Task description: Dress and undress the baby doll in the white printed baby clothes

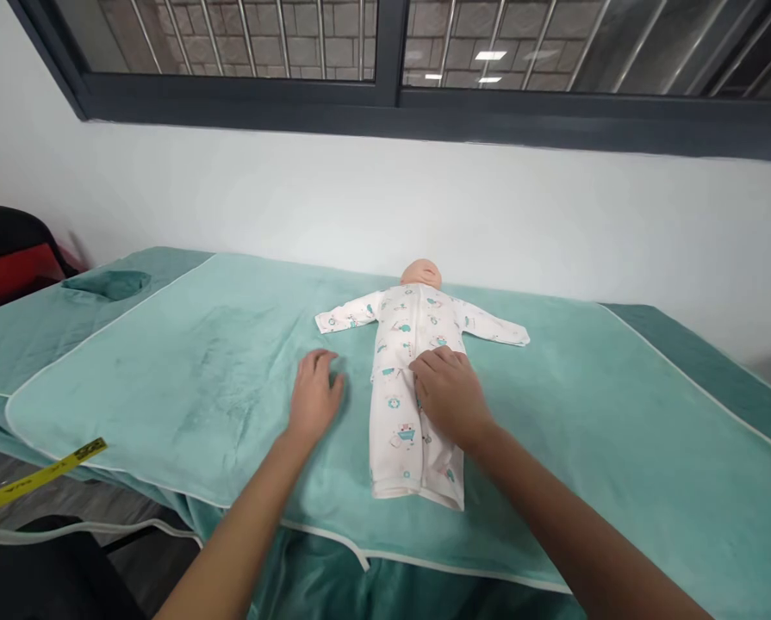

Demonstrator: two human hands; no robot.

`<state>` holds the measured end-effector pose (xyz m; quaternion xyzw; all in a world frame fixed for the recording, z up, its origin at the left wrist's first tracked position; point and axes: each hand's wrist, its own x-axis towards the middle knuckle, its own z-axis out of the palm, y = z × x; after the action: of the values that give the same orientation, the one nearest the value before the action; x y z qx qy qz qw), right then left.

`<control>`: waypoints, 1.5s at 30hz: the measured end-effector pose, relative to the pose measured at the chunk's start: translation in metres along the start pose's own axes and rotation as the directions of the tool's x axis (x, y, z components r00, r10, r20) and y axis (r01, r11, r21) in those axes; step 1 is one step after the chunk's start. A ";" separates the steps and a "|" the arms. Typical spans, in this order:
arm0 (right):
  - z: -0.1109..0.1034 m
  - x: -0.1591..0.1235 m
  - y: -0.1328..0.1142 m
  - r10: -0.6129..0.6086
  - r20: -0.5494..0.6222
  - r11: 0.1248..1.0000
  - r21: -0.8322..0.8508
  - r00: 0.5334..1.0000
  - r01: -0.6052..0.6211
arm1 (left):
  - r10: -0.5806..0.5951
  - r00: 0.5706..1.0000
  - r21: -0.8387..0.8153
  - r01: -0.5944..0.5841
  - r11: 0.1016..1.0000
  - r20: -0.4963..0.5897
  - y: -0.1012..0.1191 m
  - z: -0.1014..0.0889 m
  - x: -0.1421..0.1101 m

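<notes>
A doll [422,273] lies on its back on the bed, its bald head near the wall. It wears a white baby gown [394,430] printed with small teal and pink pictures, its sleeves spread to both sides and its lower end laid out flat. My right hand [450,392] is on the gown's middle front, fingers together and bent at the front seam; the thumb is hidden. On the green cover just left of the gown, my left hand [316,396] holds nothing, with thumb and fingers apart and loosely bent.
A light green plush cover [184,370] with white piping spreads over the bed. Behind it are a white wall [262,198] and a dark-framed barred window [385,108]. A yellow strap [40,478] and a white cord [88,530] are at the lower left, a red-black object [14,258] at far left.
</notes>
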<state>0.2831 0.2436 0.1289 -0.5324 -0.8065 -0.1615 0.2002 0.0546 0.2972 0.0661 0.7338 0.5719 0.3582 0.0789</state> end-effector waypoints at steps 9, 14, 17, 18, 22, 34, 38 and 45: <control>0.027 -0.029 0.095 0.510 -0.091 0.818 0.358 0.856 -0.449 | -0.336 0.938 0.270 0.304 0.913 0.080 -0.028 0.024 0.095; 0.047 -0.049 0.177 0.875 -0.042 0.484 0.118 0.482 -0.867 | -0.266 0.958 0.294 0.225 0.929 0.107 -0.038 0.027 0.110; 0.051 -0.044 0.202 0.910 0.028 0.411 0.081 0.414 -0.908 | -0.232 0.968 0.283 0.198 0.939 0.092 -0.043 0.030 0.115; 0.052 -0.040 0.207 0.909 0.030 0.414 0.074 0.417 -0.907 | -0.226 0.971 0.276 0.198 0.941 0.075 -0.044 0.031 0.116; 0.056 -0.031 0.224 0.895 0.031 0.441 0.097 0.446 -0.892 | -0.244 0.969 0.261 0.244 0.934 -0.035 -0.050 0.034 0.124; 0.063 -0.035 0.235 0.916 -0.080 0.400 0.132 0.392 -0.907 | -0.179 0.971 0.339 0.224 0.914 -0.157 -0.048 0.035 0.127; 0.064 -0.031 0.228 0.796 -0.199 0.596 0.093 0.572 -0.798 | 0.095 0.994 0.351 -0.067 0.934 -0.062 -0.040 0.041 0.126; 0.075 -0.018 0.214 0.478 0.057 0.877 0.028 0.876 -0.480 | 0.047 0.985 0.358 -0.105 0.928 0.166 -0.039 0.049 0.130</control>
<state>0.4756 0.3468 0.0651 -0.7148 -0.6575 -0.0774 0.2254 0.0658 0.4410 0.0670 0.7828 0.5918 0.1903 -0.0286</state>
